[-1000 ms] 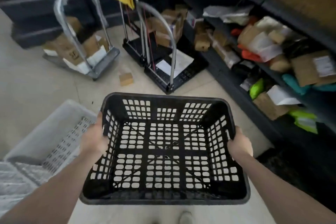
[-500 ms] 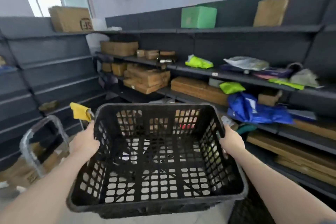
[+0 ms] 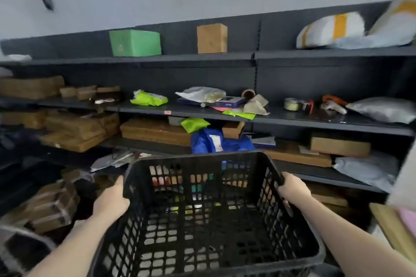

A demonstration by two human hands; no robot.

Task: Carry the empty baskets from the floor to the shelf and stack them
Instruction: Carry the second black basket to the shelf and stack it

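Note:
An empty black plastic lattice basket (image 3: 202,220) is held in front of me at waist height, level and open side up. My left hand (image 3: 111,200) grips its left rim and my right hand (image 3: 292,191) grips its right rim. Straight ahead stands a dark grey shelf unit (image 3: 292,117) with several tiers, and the basket's far edge is close to the lower tiers. No other basket is in view.
The shelves hold cardboard boxes, a green box (image 3: 135,42), a blue bag (image 3: 216,141), lime-green parcels (image 3: 148,99), tape rolls and grey mailers. Taped brown boxes (image 3: 51,207) are piled low on the left. Flat boards and a pale object (image 3: 400,220) crowd the right edge.
I have lifted my view from the floor and carts and turned right along the shelves. The basket stays in both hands and has come closer to the shelf unit.

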